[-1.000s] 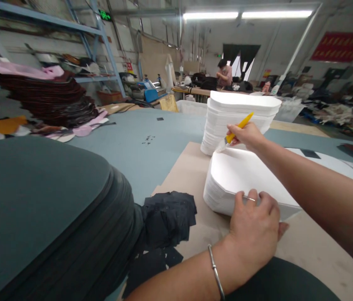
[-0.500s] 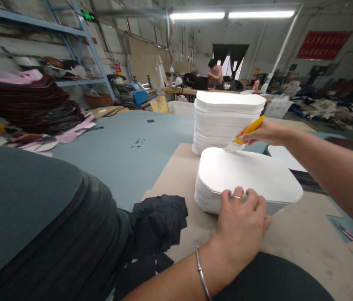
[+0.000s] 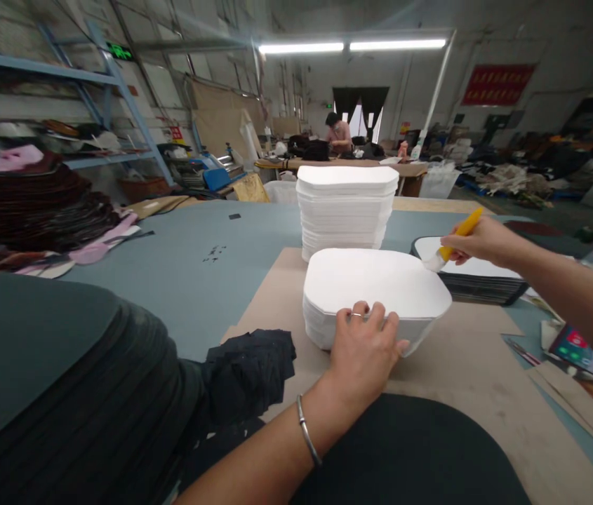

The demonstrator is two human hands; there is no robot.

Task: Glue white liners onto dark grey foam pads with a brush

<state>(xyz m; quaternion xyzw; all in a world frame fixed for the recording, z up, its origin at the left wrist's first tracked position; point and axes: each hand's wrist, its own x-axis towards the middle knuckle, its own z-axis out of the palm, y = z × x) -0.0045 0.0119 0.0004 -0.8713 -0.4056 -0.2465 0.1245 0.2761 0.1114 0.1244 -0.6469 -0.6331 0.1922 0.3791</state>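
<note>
A short stack of white sheets with cut corners [image 3: 375, 280] lies on brown board [image 3: 459, 358]. My left hand [image 3: 364, 351], with a ring and a bracelet, rests its spread, bent fingertips on the stack's near edge. My right hand [image 3: 478, 242] grips a brush with a yellow handle [image 3: 462, 231]. Its pale bristles touch or hover just over the top sheet near the right far edge. Behind stands a taller white stack [image 3: 346, 210]. Right of it is a dark-edged stack with a white top [image 3: 483, 284].
Dark rounded sheets [image 3: 64, 365] are piled at the left, beside black scraps [image 3: 251, 372]. Another dark sheet [image 3: 417, 456] lies in front. A phone [image 3: 580, 351] is at the right. A person [image 3: 339, 133] stands at a far table.
My right hand has moved the brush along the top sheet to the right, from its far left part to its right end. The view has turned a little to the right.
</note>
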